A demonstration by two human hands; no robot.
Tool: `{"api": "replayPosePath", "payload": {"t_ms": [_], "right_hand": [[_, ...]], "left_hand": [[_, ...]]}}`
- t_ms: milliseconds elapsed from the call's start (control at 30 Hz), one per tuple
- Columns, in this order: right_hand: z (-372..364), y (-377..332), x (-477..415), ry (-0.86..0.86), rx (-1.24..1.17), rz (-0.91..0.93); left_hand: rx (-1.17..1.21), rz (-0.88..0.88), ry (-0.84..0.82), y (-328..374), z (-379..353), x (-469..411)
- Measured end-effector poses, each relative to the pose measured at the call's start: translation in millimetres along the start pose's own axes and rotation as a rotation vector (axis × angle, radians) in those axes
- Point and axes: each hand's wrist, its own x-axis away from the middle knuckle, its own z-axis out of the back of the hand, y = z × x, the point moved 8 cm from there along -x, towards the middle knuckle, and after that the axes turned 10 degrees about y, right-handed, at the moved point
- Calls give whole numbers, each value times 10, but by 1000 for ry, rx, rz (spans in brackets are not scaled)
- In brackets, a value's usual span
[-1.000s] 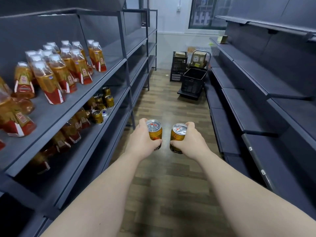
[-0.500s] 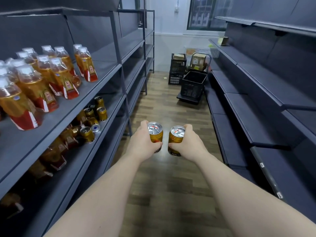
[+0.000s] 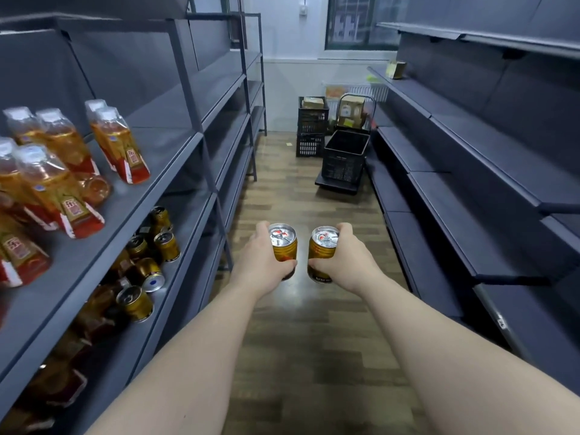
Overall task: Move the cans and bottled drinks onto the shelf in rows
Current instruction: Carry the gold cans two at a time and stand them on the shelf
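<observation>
Both cans have drifted slightly apart since a moment ago, and the shelving on the left has slid closer. Two gold cans are carried upright over the aisle floor: the left hand [image 3: 262, 262] is wrapped around the left can [image 3: 283, 248], the right hand [image 3: 346, 262] around the right can [image 3: 322, 254], the two near each other but not touching. On the left rack's upper shelf [image 3: 163, 164] stand about eight bottled drinks [image 3: 117, 142]; the shelf below holds some six more cans [image 3: 168, 244], several tipped over. Ahead, a black crate [image 3: 345, 155] on a trolley and two stacked crates [image 3: 310, 127] block the aisle's end.
</observation>
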Motion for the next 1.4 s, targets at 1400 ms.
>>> {"api": "replayPosePath", "payload": {"t_ms": [1400], "right_hand": [[-1105,-527,-4419,-79,15,78]], "left_hand": [[-33,66,76,-282,-981,-4177]]}}
